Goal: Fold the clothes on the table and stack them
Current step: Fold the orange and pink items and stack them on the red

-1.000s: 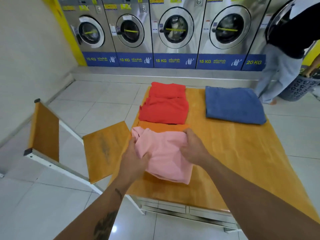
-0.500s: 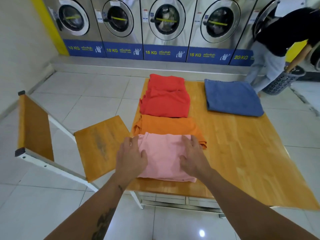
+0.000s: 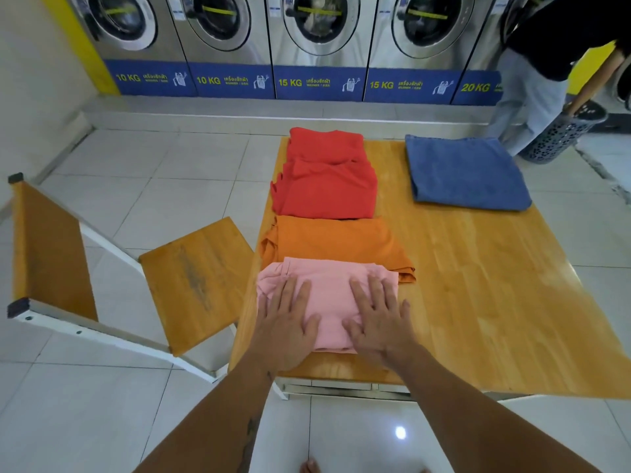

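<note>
A folded pink garment [image 3: 329,295] lies at the near left edge of the wooden table [image 3: 478,302]. My left hand [image 3: 285,331] rests flat on its left part, fingers spread. My right hand [image 3: 379,324] lies flat on its right part, fingers spread too. Neither hand grips the cloth. Just behind the pink garment lies a folded orange garment [image 3: 334,242], partly under it. Farther back are two folded red garments [image 3: 327,186], one overlapping the other. A folded blue garment [image 3: 464,172] sits at the far right of the table.
A wooden chair [image 3: 194,281] with a white frame stands against the table's left side. Several washing machines [image 3: 317,46] line the back wall. A person [image 3: 546,63] with a dark laundry basket [image 3: 563,134] stands at the far right. The floor is white tile.
My hands went from gripping and folding the pink garment to lying flat on it. The pink garment is now a smaller, flatter rectangle nearer the table edge, uncovering more of the orange garment.
</note>
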`<act>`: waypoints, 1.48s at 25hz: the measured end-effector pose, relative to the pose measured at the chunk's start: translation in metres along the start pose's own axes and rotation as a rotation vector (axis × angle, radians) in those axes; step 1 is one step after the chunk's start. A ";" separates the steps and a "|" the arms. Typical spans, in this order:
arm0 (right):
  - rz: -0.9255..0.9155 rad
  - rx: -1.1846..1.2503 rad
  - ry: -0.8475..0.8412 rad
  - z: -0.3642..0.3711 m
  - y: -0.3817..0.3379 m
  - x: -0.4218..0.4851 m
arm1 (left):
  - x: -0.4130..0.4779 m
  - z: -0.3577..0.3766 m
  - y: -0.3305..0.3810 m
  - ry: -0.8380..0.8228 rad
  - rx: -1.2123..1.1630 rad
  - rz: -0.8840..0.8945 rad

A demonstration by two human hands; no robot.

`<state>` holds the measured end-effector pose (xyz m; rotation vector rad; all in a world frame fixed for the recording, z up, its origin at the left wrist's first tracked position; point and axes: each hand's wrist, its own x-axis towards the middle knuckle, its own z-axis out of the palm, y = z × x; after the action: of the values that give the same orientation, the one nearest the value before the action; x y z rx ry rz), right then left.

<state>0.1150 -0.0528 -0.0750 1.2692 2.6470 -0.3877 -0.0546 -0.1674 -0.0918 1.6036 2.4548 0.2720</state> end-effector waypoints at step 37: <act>0.112 0.457 -0.025 -0.110 0.043 0.098 | 0.118 -0.087 -0.008 0.130 -0.373 -0.249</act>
<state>0.0828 0.0795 -0.0039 1.5096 2.5340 -1.0271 -0.1304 -0.0662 -0.0175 1.1486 2.4754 0.7618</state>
